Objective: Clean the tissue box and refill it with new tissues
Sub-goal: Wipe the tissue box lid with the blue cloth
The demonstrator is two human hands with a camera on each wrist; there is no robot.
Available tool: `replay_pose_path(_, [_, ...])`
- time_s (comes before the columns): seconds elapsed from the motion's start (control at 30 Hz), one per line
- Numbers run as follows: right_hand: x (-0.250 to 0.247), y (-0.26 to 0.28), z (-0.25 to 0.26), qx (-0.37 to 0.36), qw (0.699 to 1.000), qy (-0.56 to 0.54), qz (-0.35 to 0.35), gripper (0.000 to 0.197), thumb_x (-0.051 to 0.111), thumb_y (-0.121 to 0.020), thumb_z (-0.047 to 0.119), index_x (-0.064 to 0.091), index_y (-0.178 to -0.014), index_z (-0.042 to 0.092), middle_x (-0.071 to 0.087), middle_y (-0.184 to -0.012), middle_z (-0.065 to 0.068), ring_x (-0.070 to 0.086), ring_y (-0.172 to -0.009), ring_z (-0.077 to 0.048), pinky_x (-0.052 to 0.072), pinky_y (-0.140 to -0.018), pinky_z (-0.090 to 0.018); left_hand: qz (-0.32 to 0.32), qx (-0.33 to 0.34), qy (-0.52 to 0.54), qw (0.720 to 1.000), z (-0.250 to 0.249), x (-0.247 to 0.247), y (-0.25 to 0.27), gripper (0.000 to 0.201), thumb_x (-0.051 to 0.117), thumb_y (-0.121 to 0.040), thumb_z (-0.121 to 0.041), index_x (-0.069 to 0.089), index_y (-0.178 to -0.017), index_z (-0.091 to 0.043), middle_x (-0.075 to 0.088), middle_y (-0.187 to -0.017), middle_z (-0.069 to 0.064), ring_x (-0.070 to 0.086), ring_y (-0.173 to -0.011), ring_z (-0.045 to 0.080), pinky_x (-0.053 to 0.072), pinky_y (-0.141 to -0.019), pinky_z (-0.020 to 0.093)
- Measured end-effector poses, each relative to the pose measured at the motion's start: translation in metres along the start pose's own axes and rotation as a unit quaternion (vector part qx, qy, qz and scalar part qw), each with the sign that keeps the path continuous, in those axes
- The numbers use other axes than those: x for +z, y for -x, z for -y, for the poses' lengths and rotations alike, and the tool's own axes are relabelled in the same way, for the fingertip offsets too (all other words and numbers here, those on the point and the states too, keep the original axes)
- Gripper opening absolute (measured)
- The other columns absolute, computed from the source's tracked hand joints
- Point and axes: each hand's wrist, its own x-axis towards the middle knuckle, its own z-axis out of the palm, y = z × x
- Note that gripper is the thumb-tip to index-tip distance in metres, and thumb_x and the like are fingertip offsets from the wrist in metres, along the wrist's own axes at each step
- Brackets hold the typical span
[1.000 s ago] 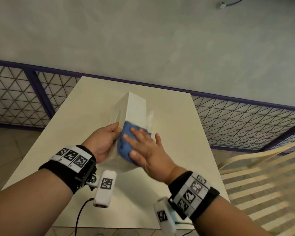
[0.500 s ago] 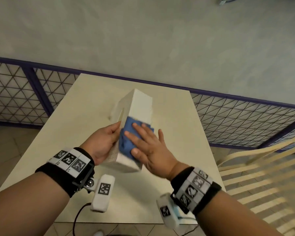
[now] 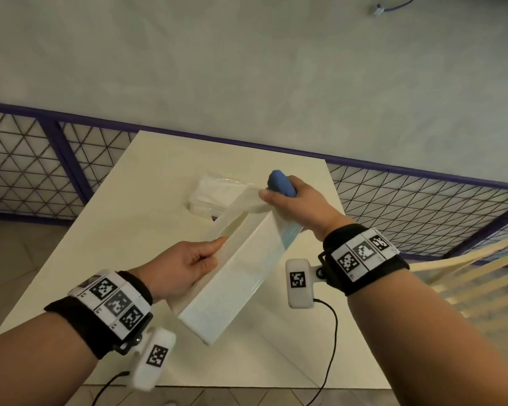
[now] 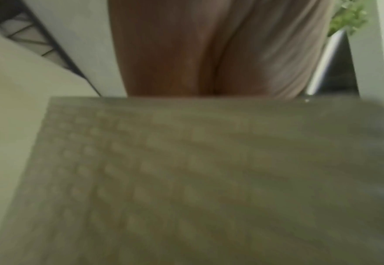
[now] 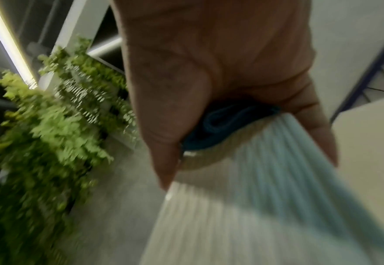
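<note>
A white ribbed tissue box (image 3: 232,276) is held tilted above the table, lengthwise between both hands. My left hand (image 3: 188,268) grips its near left side, thumb on the upper edge. My right hand (image 3: 291,200) grips the far end of the box and keeps a blue cloth (image 3: 280,183) bunched in its palm. In the right wrist view the blue cloth (image 5: 222,125) is squeezed between the palm and the ribbed box (image 5: 266,197). The left wrist view shows the box (image 4: 209,179) close up under the palm. A clear pack of new tissues (image 3: 214,194) lies on the table behind the box.
The cream table (image 3: 123,244) stands against a purple-framed mesh railing (image 3: 41,159) and a grey wall. A slatted wooden chair (image 3: 481,276) is at the right. Cables (image 3: 329,347) hang off the table's near edge. Green plants (image 5: 50,125) appear in the right wrist view.
The box went from standing on end to lying tilted between both hands. My right hand left the near face and moved to the far end, with the cloth bunched. The tissue pack came into sight.
</note>
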Motion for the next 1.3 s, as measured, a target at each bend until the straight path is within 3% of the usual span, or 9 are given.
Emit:
replay_pose_path(0.23, [0.033,-0.008,-0.014,0.067,0.986,-0.082,-0.132,0.027,0.064,-0.078,0.029,0.055,-0.101,0.018,0.057,-0.083,0.002,0.058,-0.083,-0.023,0.052,-0.084,-0.044,-0.004,0.022,-0.257,0.966,-0.021,-0.027,-0.007,0.054,0.044,-0.098,-0.028,0.015,-0.14,-0.046,0.035,-0.133,-0.007,0.043,-0.124,0.011,0.033,-0.106,0.02])
replay_pose_path(0.43, [0.073,-0.007,-0.01,0.073,0.966,-0.19,-0.162,0.021,0.058,-0.079,0.029,0.054,-0.099,0.021,0.058,-0.083,0.003,0.056,-0.077,-0.02,0.046,-0.072,-0.034,-0.063,0.037,-0.472,0.879,-0.038,0.014,-0.008,0.118,0.065,-0.072,-0.062,-0.019,-0.147,-0.026,-0.012,-0.158,-0.004,-0.002,-0.145,0.019,0.003,-0.118,0.04])
replay_pose_path(0.53, [0.087,0.001,0.006,0.045,0.964,-0.205,-0.161,0.026,0.059,-0.073,0.039,0.057,-0.096,0.028,0.063,-0.083,0.006,0.061,-0.081,-0.02,0.051,-0.077,-0.038,-0.176,0.05,-0.51,0.841,-0.025,0.027,-0.023,0.122,0.068,-0.066,-0.059,-0.019,-0.146,-0.025,0.006,-0.157,-0.001,0.012,-0.143,0.018,0.007,-0.111,0.043])
replay_pose_path(0.63, [0.089,0.013,0.018,0.026,0.969,-0.198,-0.147,0.018,0.058,-0.075,0.049,0.058,-0.086,0.035,0.064,-0.082,0.009,0.064,-0.083,-0.019,0.056,-0.08,-0.044,-0.268,0.086,-0.452,0.846,-0.024,0.023,-0.027,0.108,0.072,-0.056,-0.04,0.015,-0.146,-0.022,0.05,-0.127,-0.002,0.048,-0.115,0.021,0.018,-0.09,0.035])
replay_pose_path(0.93, [0.043,0.035,0.031,-0.119,0.946,-0.199,-0.228,0.016,0.052,-0.092,0.045,0.058,-0.083,0.032,0.061,-0.078,0.008,0.056,-0.073,-0.01,0.047,-0.072,-0.032,-0.289,0.094,-0.173,0.937,-0.019,-0.017,-0.004,0.078,0.076,-0.061,-0.014,0.029,-0.118,-0.038,0.045,-0.111,-0.012,0.049,-0.097,0.015,0.048,-0.075,0.033])
replay_pose_path(1.0, [0.069,0.041,0.034,-0.197,0.963,-0.082,-0.164,0.03,0.045,-0.088,0.06,0.059,-0.104,0.04,0.065,-0.107,0.004,0.059,-0.102,-0.015,0.046,-0.093,-0.042,-0.297,0.081,-0.155,0.939,-0.027,-0.013,-0.008,0.072,0.079,-0.064,-0.022,0.03,-0.113,-0.039,0.053,-0.1,-0.016,0.056,-0.085,0.009,0.046,-0.064,0.026])
replay_pose_path(1.07, [0.093,0.046,0.03,-0.211,0.969,0.108,-0.068,0.051,0.024,-0.089,0.066,0.035,-0.136,0.049,0.032,-0.152,0.001,0.021,-0.143,-0.023,0.011,-0.117,-0.054,-0.303,0.077,-0.128,0.941,-0.03,-0.01,-0.012,0.068,0.079,-0.064,-0.029,0.031,-0.111,-0.036,0.057,-0.092,-0.017,0.059,-0.079,0.005,0.042,-0.061,0.023])
replay_pose_path(1.13, [0.095,0.045,0.023,-0.198,0.966,0.165,-0.031,0.046,0.017,-0.095,0.058,0.014,-0.142,0.055,0.004,-0.16,0.012,-0.006,-0.147,-0.015,-0.012,-0.113,-0.055,-0.311,0.071,-0.116,0.941,-0.025,-0.011,-0.011,0.071,0.082,-0.062,-0.029,0.029,-0.107,-0.042,0.058,-0.094,-0.017,0.06,-0.081,0.007,0.042,-0.062,0.023])
replay_pose_path(1.3, [0.081,0.029,0.009,-0.148,0.978,0.128,-0.076,0.046,0.018,-0.098,0.051,0.013,-0.144,0.052,0.005,-0.16,0.011,0.003,-0.147,-0.016,-0.008,-0.115,-0.057,-0.312,0.078,-0.116,0.94,-0.015,-0.012,-0.004,0.074,0.085,-0.059,-0.023,0.032,-0.104,-0.049,0.058,-0.102,-0.015,0.062,-0.088,0.012,0.051,-0.073,0.033])
